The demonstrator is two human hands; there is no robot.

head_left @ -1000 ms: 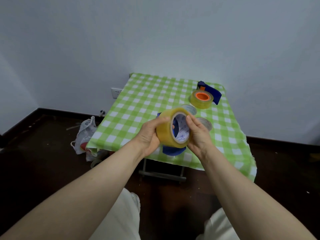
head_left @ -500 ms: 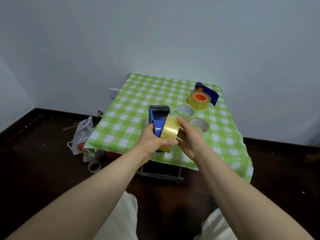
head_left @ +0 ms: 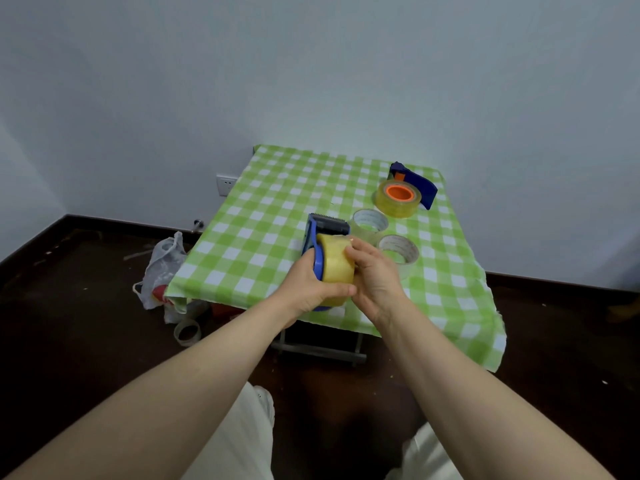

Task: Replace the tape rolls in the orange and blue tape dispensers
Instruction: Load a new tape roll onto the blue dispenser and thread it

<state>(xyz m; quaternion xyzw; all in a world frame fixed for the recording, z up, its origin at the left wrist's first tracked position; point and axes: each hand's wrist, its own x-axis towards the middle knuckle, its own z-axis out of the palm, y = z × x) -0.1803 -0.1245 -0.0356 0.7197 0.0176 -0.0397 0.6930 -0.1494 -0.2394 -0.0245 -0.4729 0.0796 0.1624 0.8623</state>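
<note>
Above the near edge of the checked table, the left hand grips the blue tape dispenser to steady it. The right hand curls round the yellow tape roll, likely seating it on the hub. The orange-hubbed dispenser sits far right.

Green-white checked tablecloth, yellow tape roll

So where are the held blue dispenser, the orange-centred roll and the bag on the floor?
blue dispenser (head_left: 328,226): head view, its dark toothed cutter end.
orange-centred roll (head_left: 398,209): head view, its yellowish front wall.
plastic bag (head_left: 161,268): head view, its white side.
</note>
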